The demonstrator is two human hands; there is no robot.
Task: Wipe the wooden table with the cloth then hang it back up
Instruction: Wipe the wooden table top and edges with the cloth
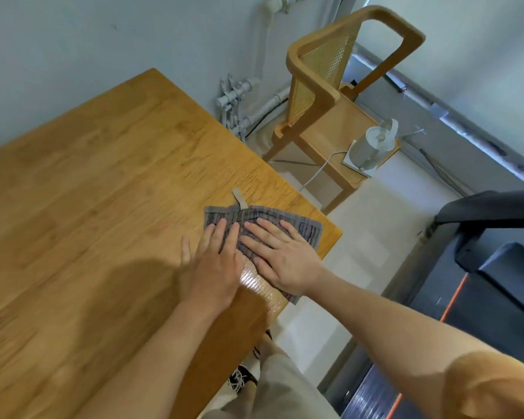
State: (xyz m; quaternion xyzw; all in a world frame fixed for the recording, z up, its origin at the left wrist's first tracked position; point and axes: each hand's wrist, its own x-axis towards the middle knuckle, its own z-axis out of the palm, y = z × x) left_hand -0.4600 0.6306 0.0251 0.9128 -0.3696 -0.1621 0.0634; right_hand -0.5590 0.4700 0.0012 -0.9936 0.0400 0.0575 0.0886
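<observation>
– While both forearms reach over the near-right corner, are the hands gripping anything?

– No. The left hand [212, 264] and right hand [285, 261] lie side by side, fingers straight and spread, pressing down rather than pinching. Flat palms, I think, keep the whole cloth against the wood for wiping.

– Where is the cloth?

– The grey striped cloth [254, 213] lies spread on the wooden surface [103, 176] under both hands, close to the right edge. One corner pokes out by the right wrist. A shiny patch between the hands looks like a damp trail.

– And the hanging part?

– Its pale loop [239, 199] lies free on the wood beyond the fingertips, untouched. Most of the surface looks dry, so hanging seems a later step.

– Farther off?

– A wooden chair [324, 95] with a white kettle [375, 143] on its seat stands by the wall.
</observation>
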